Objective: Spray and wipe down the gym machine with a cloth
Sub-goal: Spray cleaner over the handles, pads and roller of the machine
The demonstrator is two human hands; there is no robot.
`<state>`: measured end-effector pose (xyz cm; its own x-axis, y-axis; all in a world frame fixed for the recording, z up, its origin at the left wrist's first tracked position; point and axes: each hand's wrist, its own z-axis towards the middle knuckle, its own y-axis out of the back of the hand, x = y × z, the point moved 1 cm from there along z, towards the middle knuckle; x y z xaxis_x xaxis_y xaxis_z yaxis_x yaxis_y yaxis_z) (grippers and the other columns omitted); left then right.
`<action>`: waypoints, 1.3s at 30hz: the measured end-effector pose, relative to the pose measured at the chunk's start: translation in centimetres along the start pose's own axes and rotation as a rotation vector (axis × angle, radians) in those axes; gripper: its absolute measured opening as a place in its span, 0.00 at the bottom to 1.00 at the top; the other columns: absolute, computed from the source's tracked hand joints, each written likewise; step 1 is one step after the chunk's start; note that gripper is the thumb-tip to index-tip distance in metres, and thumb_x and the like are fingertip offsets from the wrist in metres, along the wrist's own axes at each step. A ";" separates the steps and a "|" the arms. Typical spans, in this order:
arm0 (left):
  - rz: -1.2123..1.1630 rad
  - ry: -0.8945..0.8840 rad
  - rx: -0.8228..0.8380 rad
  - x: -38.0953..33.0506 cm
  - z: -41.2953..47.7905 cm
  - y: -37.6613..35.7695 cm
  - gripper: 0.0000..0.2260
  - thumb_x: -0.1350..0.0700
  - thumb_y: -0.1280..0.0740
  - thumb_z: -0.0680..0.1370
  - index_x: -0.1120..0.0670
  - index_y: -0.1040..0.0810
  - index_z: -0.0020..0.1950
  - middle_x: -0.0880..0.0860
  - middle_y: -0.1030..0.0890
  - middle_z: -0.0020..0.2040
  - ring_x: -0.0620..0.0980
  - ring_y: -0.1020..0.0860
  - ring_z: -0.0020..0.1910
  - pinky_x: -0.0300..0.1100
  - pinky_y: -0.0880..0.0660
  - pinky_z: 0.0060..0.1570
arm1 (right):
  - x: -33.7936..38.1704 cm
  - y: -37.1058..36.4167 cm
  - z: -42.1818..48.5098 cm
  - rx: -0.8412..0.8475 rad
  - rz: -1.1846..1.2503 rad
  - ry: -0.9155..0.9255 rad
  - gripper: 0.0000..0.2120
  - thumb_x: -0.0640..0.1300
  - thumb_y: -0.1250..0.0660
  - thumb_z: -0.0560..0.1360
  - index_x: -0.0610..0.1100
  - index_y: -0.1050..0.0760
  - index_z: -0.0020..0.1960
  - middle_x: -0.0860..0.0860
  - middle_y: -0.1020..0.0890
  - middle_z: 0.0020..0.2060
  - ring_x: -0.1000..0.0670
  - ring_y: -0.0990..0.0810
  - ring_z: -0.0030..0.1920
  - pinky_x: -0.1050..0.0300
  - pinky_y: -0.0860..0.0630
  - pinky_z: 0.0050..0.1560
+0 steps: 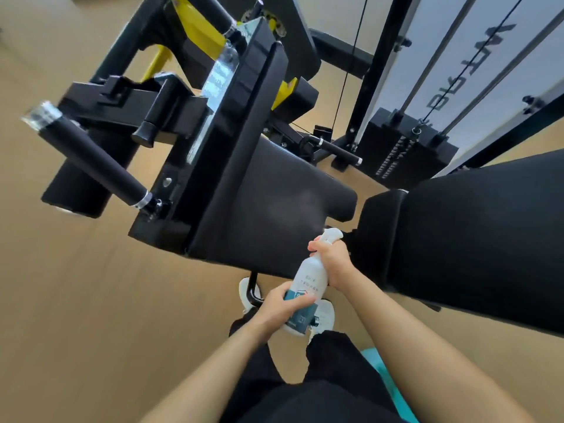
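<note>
Spray bottle (309, 277) half-hidden by hands (282, 304) (333, 264)

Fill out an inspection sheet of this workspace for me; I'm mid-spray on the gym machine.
Surface: black seat pad, nozzle aimed at it; a faint haze over it, possibly spray.
Job's things: white spray bottle near the pad's near edge; teal item by the right leg may be the cloth, cannot tell.
Clutter: nothing seen.
Grippers: left hand grips the bottle's lower body; right hand grips its neck at the trigger.
Cables: thin black cable runs down behind the pad, left of the weight stack.
Surroundings: tan floor; black foam handle to the left; white shoes below the bottle.
</note>
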<state>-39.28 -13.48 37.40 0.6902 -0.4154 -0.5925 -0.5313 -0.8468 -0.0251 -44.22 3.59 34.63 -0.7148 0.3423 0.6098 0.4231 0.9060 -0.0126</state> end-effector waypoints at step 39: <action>0.042 -0.002 0.130 0.5 7.5 -5.9 0.25 0.48 0.22 0.73 0.47 0.26 0.67 0.48 0.18 0.62 0.49 0.21 0.63 0.53 0.22 0.65 | -1.4 2.4 2.8 -0.003 -0.904 0.417 0.09 0.49 0.30 0.79 0.47 0.26 0.44 0.51 0.21 0.38 0.51 0.20 0.41 0.48 0.18 0.47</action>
<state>-39.45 -6.17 31.18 0.6652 -0.4484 -0.5971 -0.6186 -0.7787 -0.1044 -43.76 5.98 31.48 -0.5163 -0.5916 0.6191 -0.1822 0.7823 0.5956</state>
